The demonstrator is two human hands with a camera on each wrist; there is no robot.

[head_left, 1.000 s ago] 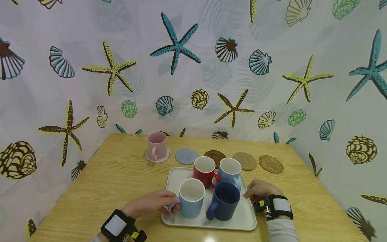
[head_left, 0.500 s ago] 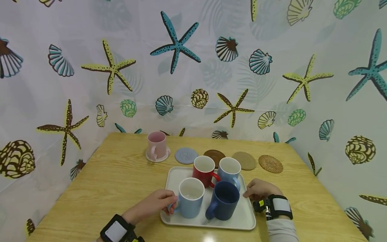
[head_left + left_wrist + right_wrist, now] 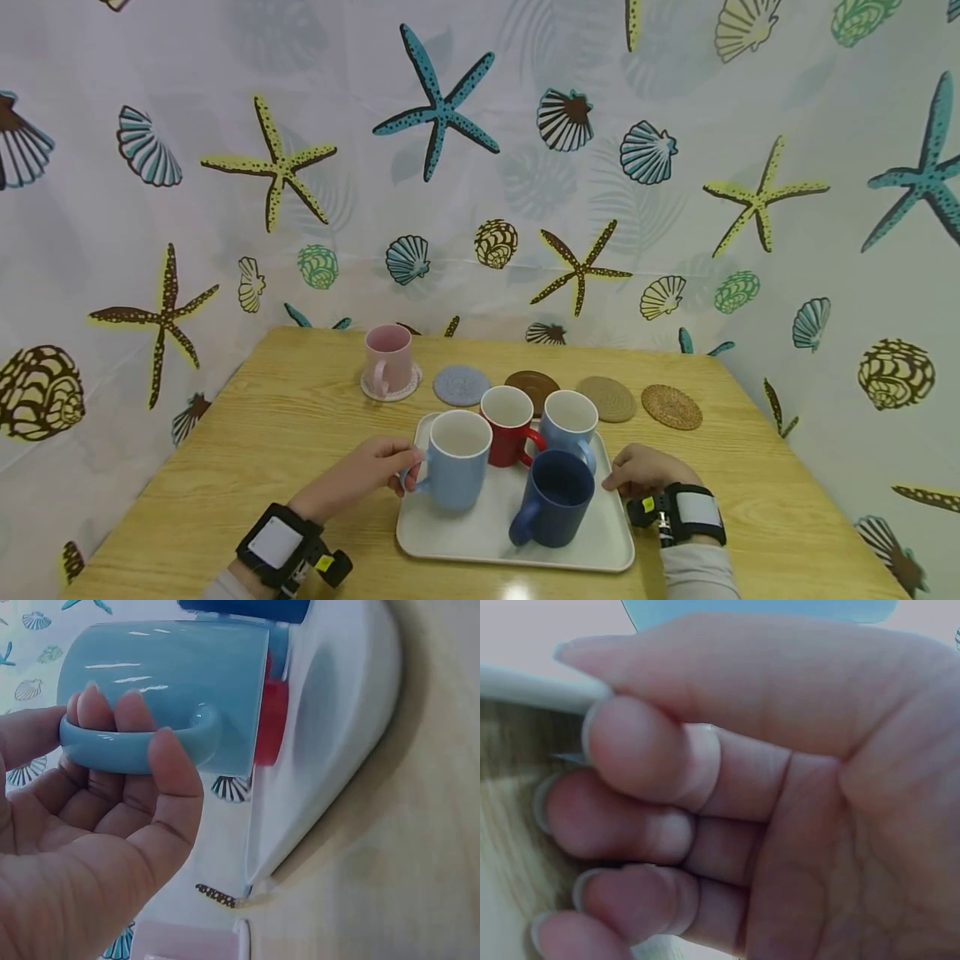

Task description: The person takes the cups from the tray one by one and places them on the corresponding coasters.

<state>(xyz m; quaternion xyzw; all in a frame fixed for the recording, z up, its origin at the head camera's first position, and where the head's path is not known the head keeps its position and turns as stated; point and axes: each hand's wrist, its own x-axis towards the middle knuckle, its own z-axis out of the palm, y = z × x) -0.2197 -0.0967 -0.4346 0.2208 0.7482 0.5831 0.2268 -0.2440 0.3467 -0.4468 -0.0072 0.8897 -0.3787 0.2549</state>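
My left hand (image 3: 375,468) grips the handle of a light blue mug (image 3: 457,471), its fingers curled through the loop. In the left wrist view the mug (image 3: 165,667) hangs clear above the white tray (image 3: 330,727). On the right, my right hand (image 3: 648,468) pinches the rim of the tray (image 3: 480,546) between thumb and curled fingers. Also on the tray stand a red mug (image 3: 506,437), a second light blue mug (image 3: 562,427) and a dark blue mug (image 3: 558,508), the last near the front edge. The right wrist view shows the thumb over the tray's rim (image 3: 532,688).
A pink mug (image 3: 388,362) stands on a white lace coaster (image 3: 401,390) at the back left. Behind the tray lie a grey-blue coaster (image 3: 461,386), a brown one and two tan woven coasters (image 3: 671,407). A patterned curtain (image 3: 480,192) surrounds the wooden table (image 3: 300,400).
The left hand has lifted the light blue mug off the front left of the tray, moving it up and slightly left. My right hand has stayed at the tray's rim.
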